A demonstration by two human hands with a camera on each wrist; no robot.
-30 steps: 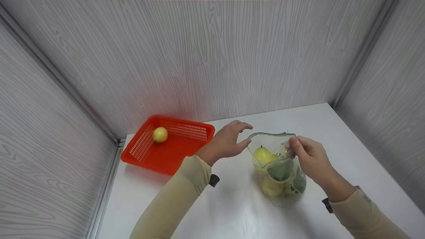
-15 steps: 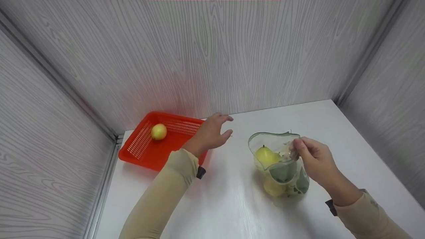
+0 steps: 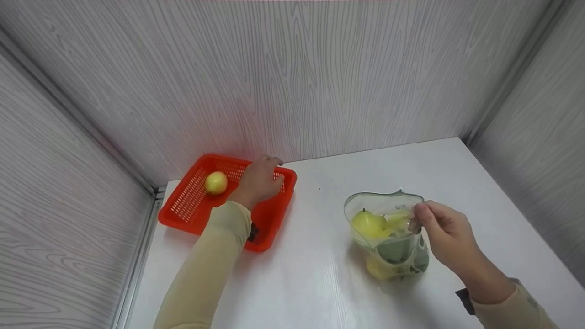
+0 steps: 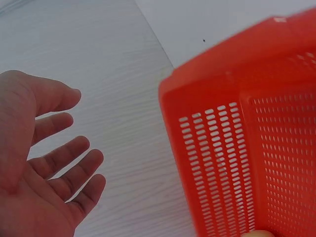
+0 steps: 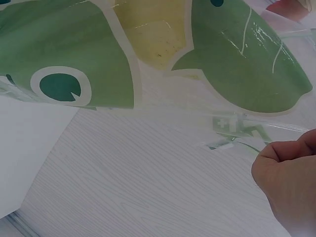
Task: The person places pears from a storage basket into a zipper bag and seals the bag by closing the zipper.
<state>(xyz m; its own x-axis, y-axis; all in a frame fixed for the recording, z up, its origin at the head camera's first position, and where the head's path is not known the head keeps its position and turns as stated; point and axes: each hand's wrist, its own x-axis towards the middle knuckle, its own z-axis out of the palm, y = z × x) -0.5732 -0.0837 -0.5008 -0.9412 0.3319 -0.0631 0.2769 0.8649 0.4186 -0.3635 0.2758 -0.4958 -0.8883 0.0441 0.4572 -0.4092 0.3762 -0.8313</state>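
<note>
My left hand (image 3: 258,183) hovers over the right part of a red plastic basket (image 3: 284,212), fingers loosely spread around nothing. The left wrist view shows that hand (image 4: 49,158) apart from the basket's slotted wall (image 4: 217,89). One round yellow pear (image 3: 216,183) lies at the basket's left side. With thumb and fingers my right hand (image 3: 448,233) pinches the rim of a clear plastic bag (image 3: 394,251) printed in green. Its mouth gapes, and several yellow-green pears (image 3: 367,223) are inside. In the right wrist view, the bag's printed side (image 5: 242,64) stretches beyond the pinching hand (image 5: 291,173).
Basket and bag stand apart on a white table (image 3: 315,274). A grey wood-grain panel (image 3: 292,82) rises behind the table, with side panels at left and right. A tiny dark speck (image 3: 319,188) lies between basket and bag.
My left hand has moved left from beside the bag's mouth to above the basket. My right hand keeps its pinch on the bag rim, shifting slightly right and down in view.
</note>
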